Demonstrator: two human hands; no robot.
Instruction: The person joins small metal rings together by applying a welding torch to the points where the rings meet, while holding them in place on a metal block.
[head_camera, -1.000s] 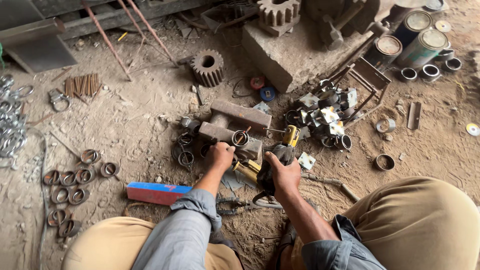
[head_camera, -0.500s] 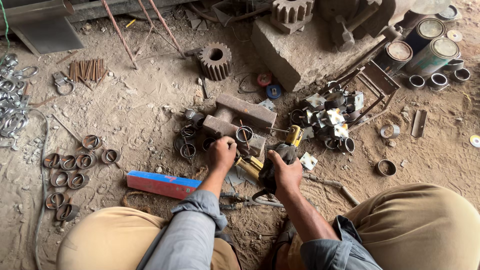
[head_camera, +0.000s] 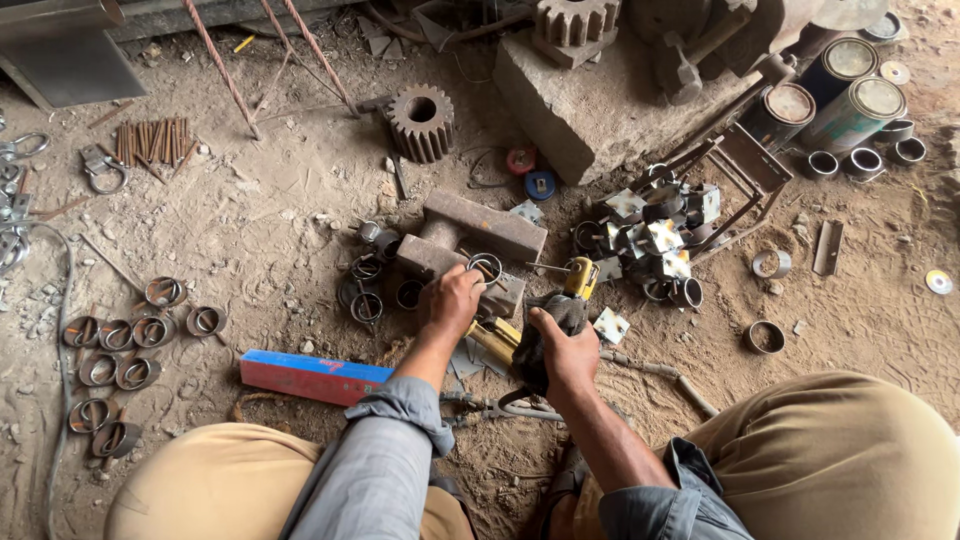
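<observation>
Two hands at work over metal parts on a dirt floor

Metal rings (head_camera: 120, 340) lie far left, a red-and-blue bar (head_camera: 312, 376) nearer. The left hand (head_camera: 455, 298) has its grip pressed down on a ring (head_camera: 486, 267) atop the iron block (head_camera: 470, 240); the right hand (head_camera: 562, 345) is clamped around a yellow-handled tool (head_camera: 578, 280). Tin cans (head_camera: 850, 95) stand far right.

Both hands (head_camera: 455, 297) (head_camera: 562, 345) low, fingers curled

At your eight o'clock lies a long flat box (head_camera: 314, 376), red with a blue top. At two o'clock stand three round tins (head_camera: 856, 105) with grey-green walls.
</observation>
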